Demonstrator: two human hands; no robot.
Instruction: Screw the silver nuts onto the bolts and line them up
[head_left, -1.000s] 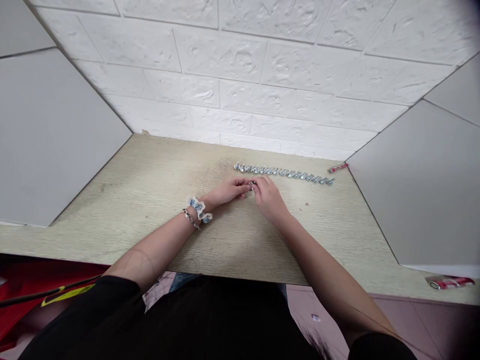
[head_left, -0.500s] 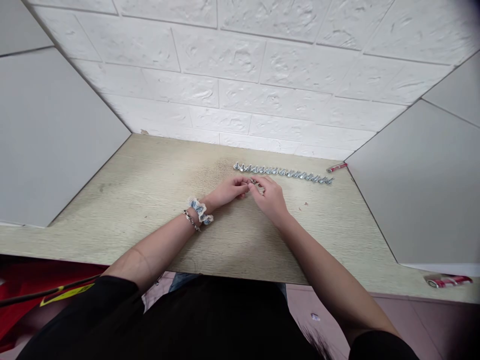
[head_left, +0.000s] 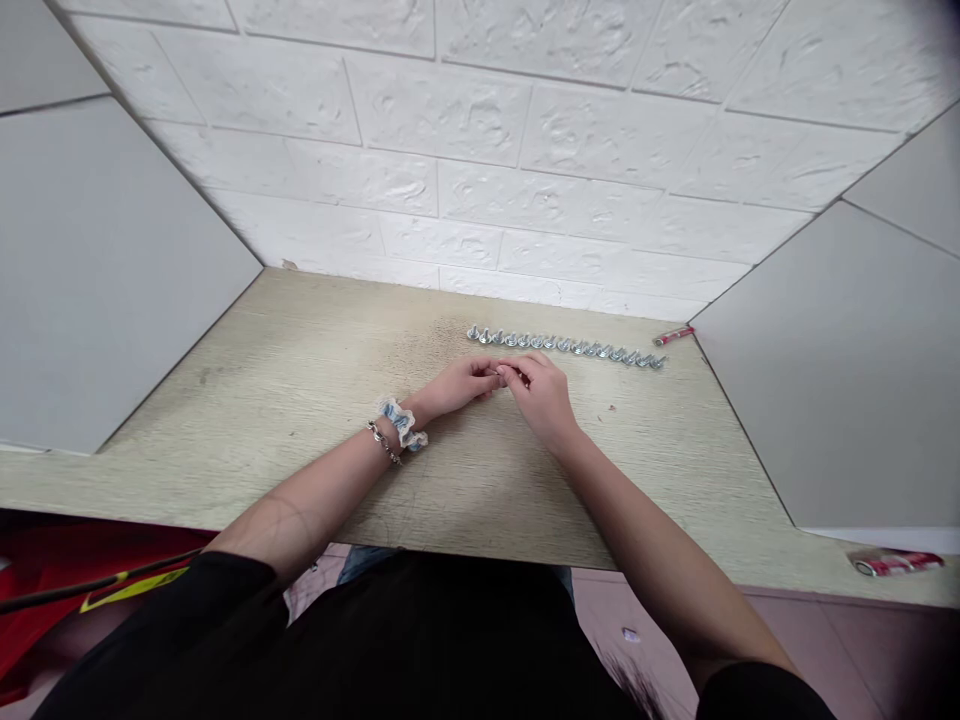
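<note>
My left hand [head_left: 463, 383] and my right hand [head_left: 541, 393] meet fingertip to fingertip above the middle of the wooden table [head_left: 465, 480]. Both are closed in a pinch. Whatever lies between the fingertips is too small and covered to name. Just beyond my fingers, a long row of silvery bolts with wide round bases [head_left: 564, 344] runs to the right, several of them side by side. A blue and white scrunchie [head_left: 401, 420] and a metal bracelet [head_left: 384, 442] circle my left wrist.
A red battery-like cylinder [head_left: 673, 336] lies at the back right corner, another [head_left: 896, 563] near the front right edge. Tiny reddish scraps [head_left: 613, 407] are right of my hands. A white brick-patterned wall [head_left: 480, 180] closes off the back, with grey panels [head_left: 847, 380] at both sides.
My fingertips have closed further together, and the small metallic bit that showed between them is now covered. The row of bolts has stayed in place.
</note>
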